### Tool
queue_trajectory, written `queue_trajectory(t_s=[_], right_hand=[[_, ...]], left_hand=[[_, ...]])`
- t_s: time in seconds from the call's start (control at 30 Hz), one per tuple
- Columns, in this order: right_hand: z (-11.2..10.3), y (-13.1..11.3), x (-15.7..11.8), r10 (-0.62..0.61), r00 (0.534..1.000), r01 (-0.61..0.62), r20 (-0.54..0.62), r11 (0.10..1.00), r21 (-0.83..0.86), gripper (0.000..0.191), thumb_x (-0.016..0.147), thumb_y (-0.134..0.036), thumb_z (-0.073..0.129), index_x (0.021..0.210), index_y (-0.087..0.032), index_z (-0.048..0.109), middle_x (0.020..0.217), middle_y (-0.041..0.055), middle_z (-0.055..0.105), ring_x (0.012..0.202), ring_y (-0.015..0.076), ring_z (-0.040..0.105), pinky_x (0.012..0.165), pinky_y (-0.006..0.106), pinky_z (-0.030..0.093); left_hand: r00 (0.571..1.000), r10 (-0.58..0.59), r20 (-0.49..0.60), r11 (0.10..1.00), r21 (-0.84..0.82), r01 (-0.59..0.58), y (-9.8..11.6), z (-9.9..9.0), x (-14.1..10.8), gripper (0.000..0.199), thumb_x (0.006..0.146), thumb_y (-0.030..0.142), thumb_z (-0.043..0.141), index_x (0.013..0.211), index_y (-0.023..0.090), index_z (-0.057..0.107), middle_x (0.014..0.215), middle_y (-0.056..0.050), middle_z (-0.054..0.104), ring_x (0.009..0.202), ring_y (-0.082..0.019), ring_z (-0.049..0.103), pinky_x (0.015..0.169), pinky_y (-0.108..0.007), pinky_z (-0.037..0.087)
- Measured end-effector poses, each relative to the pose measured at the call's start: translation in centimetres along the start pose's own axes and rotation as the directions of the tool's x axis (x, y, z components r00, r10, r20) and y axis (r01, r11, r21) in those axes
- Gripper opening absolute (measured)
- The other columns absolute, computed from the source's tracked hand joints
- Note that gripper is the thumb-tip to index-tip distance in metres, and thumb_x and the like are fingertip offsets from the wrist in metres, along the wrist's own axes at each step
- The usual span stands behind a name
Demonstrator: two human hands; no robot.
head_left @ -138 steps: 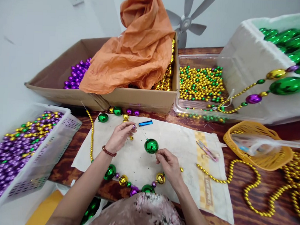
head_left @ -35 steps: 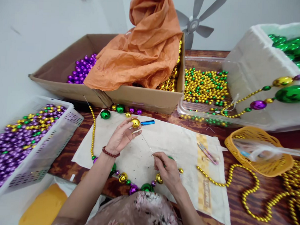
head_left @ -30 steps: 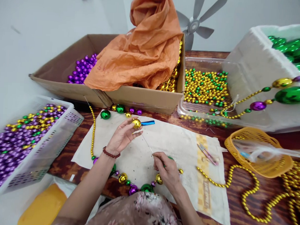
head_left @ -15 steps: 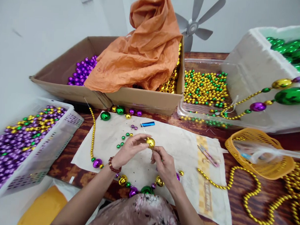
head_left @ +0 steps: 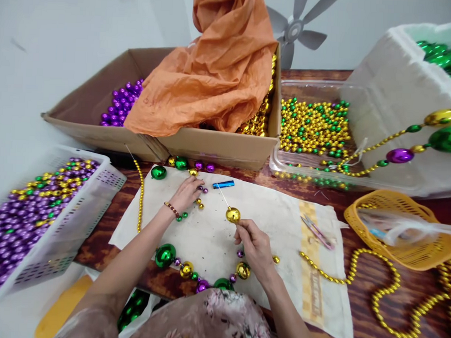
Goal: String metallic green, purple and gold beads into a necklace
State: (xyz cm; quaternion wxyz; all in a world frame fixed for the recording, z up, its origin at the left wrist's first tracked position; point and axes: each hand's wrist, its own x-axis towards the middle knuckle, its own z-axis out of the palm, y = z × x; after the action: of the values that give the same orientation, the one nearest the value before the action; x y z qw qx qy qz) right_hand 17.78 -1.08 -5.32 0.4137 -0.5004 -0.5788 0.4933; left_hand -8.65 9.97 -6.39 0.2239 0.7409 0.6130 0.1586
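Near the top of the cloth my left hand (head_left: 187, 193), wearing a bead bracelet, reaches down with stretched fingers over small purple beads (head_left: 204, 190). Its fingertips partly cover them. In my right hand (head_left: 255, 244) the thumb and fingers pinch the bead string just below a large shiny gold bead (head_left: 233, 214). White string end stands up out of that bead. The rest of the strand, with a large green bead (head_left: 165, 256) and gold bead (head_left: 186, 270), curves along the table's near edge. Small green beads (head_left: 182, 217) lie loose beside my left wrist.
A blue lighter (head_left: 223, 184) and thread snips (head_left: 318, 232) lie on the white cloth (head_left: 273, 280). Behind stands a cardboard box (head_left: 219, 151) under orange fabric (head_left: 202, 93). Bead baskets flank the table: white (head_left: 69, 237) at left, yellow (head_left: 399, 201) at right.
My left hand has left the large gold bead and moved up and left to the small beads. My right hand still holds the string below it, slightly farther right.
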Motion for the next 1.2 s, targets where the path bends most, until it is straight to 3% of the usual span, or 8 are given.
queue_trajectory(t_s=[0.2,0.43,0.57,0.63,0.7,0.83,1.03,1.2], right_hand=[[-0.3,0.0,0.0,0.002,1.0,-0.002,-0.003,1.0,-0.013,0.02,0.097,-0.033,0.046,0.092,-0.021,0.062,0.067,-0.0014,0.064,0.055,0.0126,0.063,0.056,0.023,0.05],[-0.1,0.3,0.0,-0.028,0.999,0.029,0.018,0.998,-0.057,0.017,0.097,-0.029,0.047,0.095,-0.021,0.062,0.067,-0.0021,0.064,0.056,0.0122,0.064,0.058,0.022,0.049],[0.0,0.4,0.0,-0.032,0.999,0.035,0.04,0.997,-0.072,0.018,0.098,-0.028,0.046,0.095,-0.021,0.062,0.067,-0.0021,0.064,0.056,0.0122,0.064,0.057,0.021,0.05],[0.0,0.3,0.0,-0.049,0.997,0.055,0.059,0.994,-0.095,0.018,0.098,-0.027,0.046,0.095,-0.021,0.062,0.066,-0.0021,0.063,0.056,0.0124,0.064,0.058,0.021,0.05],[0.0,0.3,0.0,-0.075,0.994,0.085,0.083,0.988,-0.132,0.018,0.098,-0.026,0.046,0.095,-0.02,0.063,0.064,-0.0022,0.064,0.057,0.0127,0.064,0.058,0.021,0.049],[0.1,0.2,0.0,-0.119,0.985,0.14,0.126,0.976,-0.168,0.021,0.098,-0.024,0.044,0.098,-0.02,0.064,0.063,-0.0021,0.065,0.056,0.012,0.064,0.058,0.02,0.048],[0.0,0.4,-0.1,-0.168,0.978,0.188,0.122,0.966,-0.178,0.021,0.098,-0.022,0.044,0.099,-0.019,0.065,0.061,-0.0025,0.064,0.054,0.0111,0.063,0.056,0.019,0.047],[0.1,0.6,-0.2,-0.179,0.977,0.2,0.118,0.96,-0.194,0.02,0.097,-0.02,0.045,0.098,-0.019,0.065,0.06,-0.0031,0.063,0.051,0.0107,0.062,0.053,0.019,0.045]], left_hand=[[0.995,-0.084,-0.054,0.996,-0.026,0.083,-0.8,-0.3,-1.7,0.027,0.088,0.021,0.053,0.113,0.019,0.063,0.113,-0.009,0.059,0.097,-0.023,0.063,0.098,-0.041,0.05],[0.994,-0.028,0.103,0.999,0.039,0.024,-0.8,-1.2,-3.9,0.009,0.081,0.018,0.058,0.085,0.021,0.066,0.092,-0.008,0.065,0.096,-0.027,0.059,0.095,-0.043,0.047],[0.985,-0.17,-0.011,0.953,-0.257,0.161,-0.3,-1.4,-3.6,0.007,0.079,0.021,0.062,0.083,0.019,0.067,0.088,-0.007,0.066,0.086,-0.024,0.06,0.088,-0.041,0.048],[0.956,-0.293,-0.005,0.783,-0.576,0.237,0.4,-2.0,-3.5,0.014,0.079,0.027,0.067,0.09,0.019,0.069,0.088,-0.005,0.067,0.08,-0.02,0.061,0.082,-0.037,0.05],[0.939,-0.335,0.084,0.491,-0.835,0.249,1.5,-2.6,-3.6,0.024,0.078,0.032,0.073,0.097,0.018,0.07,0.089,-0.004,0.069,0.077,-0.017,0.063,0.079,-0.033,0.052],[0.944,-0.244,0.223,0.048,-0.969,0.241,3.9,-3.4,-3.9,0.026,0.079,0.031,0.079,0.1,0.017,0.072,0.09,-0.005,0.072,0.08,-0.016,0.069,0.079,-0.03,0.055],[0.936,-0.217,0.278,-0.216,-0.949,0.231,5.4,-2.4,-3.9,0.014,0.086,0.023,0.074,0.093,0.012,0.072,0.087,-0.008,0.075,0.08,-0.018,0.073,0.078,-0.03,0.06],[0.916,-0.247,0.317,-0.3,-0.924,0.238,6.3,-1.9,-3.9,0.014,0.093,0.023,0.066,0.09,0.011,0.071,0.086,-0.007,0.075,0.081,-0.017,0.073,0.077,-0.029,0.061]])
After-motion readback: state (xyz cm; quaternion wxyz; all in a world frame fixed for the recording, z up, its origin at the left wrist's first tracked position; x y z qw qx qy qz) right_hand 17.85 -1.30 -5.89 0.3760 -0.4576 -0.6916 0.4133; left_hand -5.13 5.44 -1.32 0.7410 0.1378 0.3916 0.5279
